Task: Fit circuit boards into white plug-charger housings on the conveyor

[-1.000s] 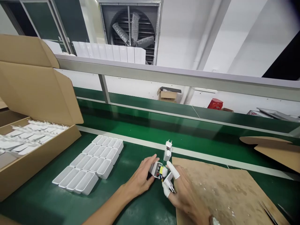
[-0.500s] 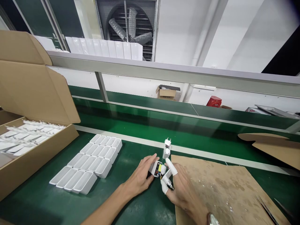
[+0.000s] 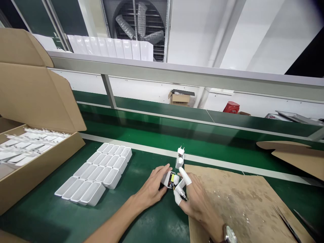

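My left hand (image 3: 152,187) grips a small white charger shell (image 3: 167,179) low over the green table. A circuit board with a yellow part (image 3: 172,178) sticks out of the shell's open end. My right hand (image 3: 196,202), with white finger cots on thumb and forefinger, pinches a white plug cap (image 3: 180,190) right against that board. A finished white plug adapter (image 3: 180,158) stands upright just beyond my hands, prongs up.
Several empty white shells (image 3: 98,172) lie in rows to the left. An open cardboard box (image 3: 30,135) of white parts sits at far left. A stained cardboard sheet (image 3: 243,199) lies under my right hand, tweezers (image 3: 288,224) at its right edge. A green conveyor (image 3: 202,135) runs behind.
The two hands have drawn closer, bringing the plug cap up to the board end of the shell. The camera has shifted slightly.
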### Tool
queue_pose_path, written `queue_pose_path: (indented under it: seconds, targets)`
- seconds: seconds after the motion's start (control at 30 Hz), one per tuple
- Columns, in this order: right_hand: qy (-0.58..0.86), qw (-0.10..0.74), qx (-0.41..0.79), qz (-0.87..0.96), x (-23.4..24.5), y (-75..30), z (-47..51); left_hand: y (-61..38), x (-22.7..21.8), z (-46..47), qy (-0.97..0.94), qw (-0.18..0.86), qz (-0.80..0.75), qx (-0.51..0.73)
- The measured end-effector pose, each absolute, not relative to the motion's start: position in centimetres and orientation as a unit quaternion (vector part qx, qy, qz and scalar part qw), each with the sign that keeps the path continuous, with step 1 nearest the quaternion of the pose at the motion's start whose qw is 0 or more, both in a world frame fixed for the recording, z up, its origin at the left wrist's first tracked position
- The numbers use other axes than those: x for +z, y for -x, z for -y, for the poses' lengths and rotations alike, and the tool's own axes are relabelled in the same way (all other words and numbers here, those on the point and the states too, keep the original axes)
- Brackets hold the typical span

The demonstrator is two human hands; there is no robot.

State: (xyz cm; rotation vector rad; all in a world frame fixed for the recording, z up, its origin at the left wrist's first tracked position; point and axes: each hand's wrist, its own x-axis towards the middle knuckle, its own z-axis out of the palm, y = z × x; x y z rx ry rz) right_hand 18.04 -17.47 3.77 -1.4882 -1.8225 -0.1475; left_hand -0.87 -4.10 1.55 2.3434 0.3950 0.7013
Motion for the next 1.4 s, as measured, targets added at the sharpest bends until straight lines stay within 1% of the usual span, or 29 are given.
queue_pose_path:
  seconds: [0.13, 0.23, 0.3, 0.4, 0.47, 0.57, 0.77, 0.97, 1.1, 1.27, 1.33, 1.4]
  targets:
    - [0.582, 0.377, -0.058, 0.718, 3.4, -18.2, 17.4, 0.7, 1.5, 4.2, -0.894, 0.331, -0.141, 0.267]
    - [0.587, 0.381, -0.044, 0.713, 3.2, -18.2, 17.5, 0.7, 1.5, 4.4, -0.885, 0.359, -0.127, 0.269]
    - [0.596, 0.394, -0.015, 0.700, 3.2, -18.2, 17.6, 0.6, 1.5, 4.5, -0.870, 0.396, -0.137, 0.260]
    - [0.622, 0.416, 0.056, 0.662, 2.8, -18.3, 17.7, 0.3, 1.6, 4.7, -0.824, 0.482, -0.166, 0.248]
    - [0.631, 0.431, 0.098, 0.638, 2.5, -18.6, 17.5, 0.0, 1.7, 4.7, -0.783, 0.534, -0.177, 0.267]
    - [0.617, 0.444, 0.123, 0.638, 2.0, -18.7, 17.3, -0.2, 1.8, 4.5, -0.738, 0.572, -0.210, 0.292]
    - [0.559, 0.423, 0.123, 0.703, 2.4, -17.1, 16.9, 0.4, 2.3, 4.0, -0.741, 0.560, -0.262, 0.261]
    - [0.565, 0.368, 0.055, 0.737, 1.7, -15.4, 16.5, 0.7, 2.9, 4.3, -0.742, 0.561, -0.259, 0.258]
    - [0.568, 0.390, 0.004, 0.725, 1.5, -15.8, 16.3, 0.6, 2.6, 4.5, -0.737, 0.565, -0.254, 0.272]
    - [0.549, 0.482, -0.064, 0.680, 2.2, -16.9, 16.2, 0.6, 2.0, 4.6, -0.742, 0.561, -0.234, 0.282]
    - [0.554, 0.472, -0.041, 0.684, 2.3, -17.2, 16.2, 0.6, 2.0, 4.7, -0.751, 0.551, -0.232, 0.280]
    - [0.562, 0.437, 0.015, 0.702, 2.1, -17.4, 16.2, 0.5, 2.1, 4.9, -0.760, 0.538, -0.239, 0.275]
